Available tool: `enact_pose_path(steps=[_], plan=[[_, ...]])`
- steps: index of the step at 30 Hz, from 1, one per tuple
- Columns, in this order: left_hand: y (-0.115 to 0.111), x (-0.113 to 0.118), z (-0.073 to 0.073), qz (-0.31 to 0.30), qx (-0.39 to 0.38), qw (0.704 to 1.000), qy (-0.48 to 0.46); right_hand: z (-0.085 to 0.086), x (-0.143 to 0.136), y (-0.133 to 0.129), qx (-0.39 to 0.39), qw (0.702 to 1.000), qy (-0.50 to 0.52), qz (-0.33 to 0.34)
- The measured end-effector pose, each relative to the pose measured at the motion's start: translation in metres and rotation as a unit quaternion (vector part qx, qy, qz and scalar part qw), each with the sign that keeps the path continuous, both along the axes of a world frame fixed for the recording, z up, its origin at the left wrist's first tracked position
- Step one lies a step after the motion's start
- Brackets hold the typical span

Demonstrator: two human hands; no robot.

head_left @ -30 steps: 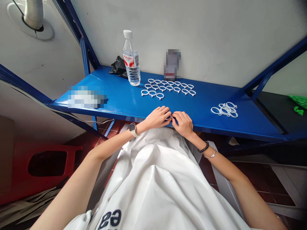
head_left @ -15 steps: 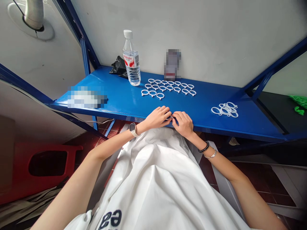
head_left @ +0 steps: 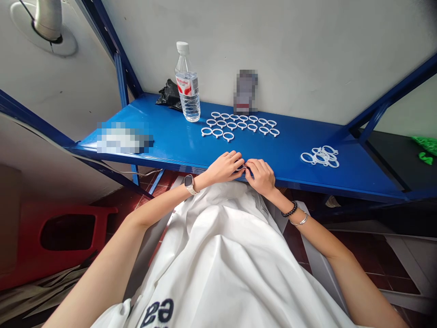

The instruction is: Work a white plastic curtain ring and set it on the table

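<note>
At the front edge of the blue shelf (head_left: 184, 148), my left hand (head_left: 225, 167) is closed on a white plastic curtain ring (head_left: 240, 168), mostly covered by the fingers. My right hand (head_left: 261, 175) pinches at the ring's right side, its fingertips almost meeting those of the left. Whatever small part lies between the fingertips is too small to make out. Beyond the hands, several white rings with small eyelets (head_left: 242, 125) lie flat in rough rows. A loose pile of similar rings (head_left: 321, 157) rests to the right.
A water bottle (head_left: 187, 86) stands at the back left beside a black plastic bag (head_left: 168, 94). A blurred upright object (head_left: 245, 91) leans on the wall, and a blurred pale item (head_left: 123, 139) lies at the left. A red stool (head_left: 102, 228) stands on the floor at lower left.
</note>
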State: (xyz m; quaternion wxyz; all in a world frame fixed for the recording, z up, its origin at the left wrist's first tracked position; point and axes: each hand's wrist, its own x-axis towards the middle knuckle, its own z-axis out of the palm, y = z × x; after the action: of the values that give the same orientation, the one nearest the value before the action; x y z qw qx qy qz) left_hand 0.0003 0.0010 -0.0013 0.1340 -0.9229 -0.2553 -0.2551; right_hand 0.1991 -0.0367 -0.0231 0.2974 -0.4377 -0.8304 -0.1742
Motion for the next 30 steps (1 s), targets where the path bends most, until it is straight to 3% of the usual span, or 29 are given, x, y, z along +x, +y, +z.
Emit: enact_pose_path(steps=[30], plan=[[-0.0003,-0.0004,0.0012,0.000,0.006,1.000,0.008,0.0010,-0.0012,0.0001,0.004,1.000,-0.010,-0.004]])
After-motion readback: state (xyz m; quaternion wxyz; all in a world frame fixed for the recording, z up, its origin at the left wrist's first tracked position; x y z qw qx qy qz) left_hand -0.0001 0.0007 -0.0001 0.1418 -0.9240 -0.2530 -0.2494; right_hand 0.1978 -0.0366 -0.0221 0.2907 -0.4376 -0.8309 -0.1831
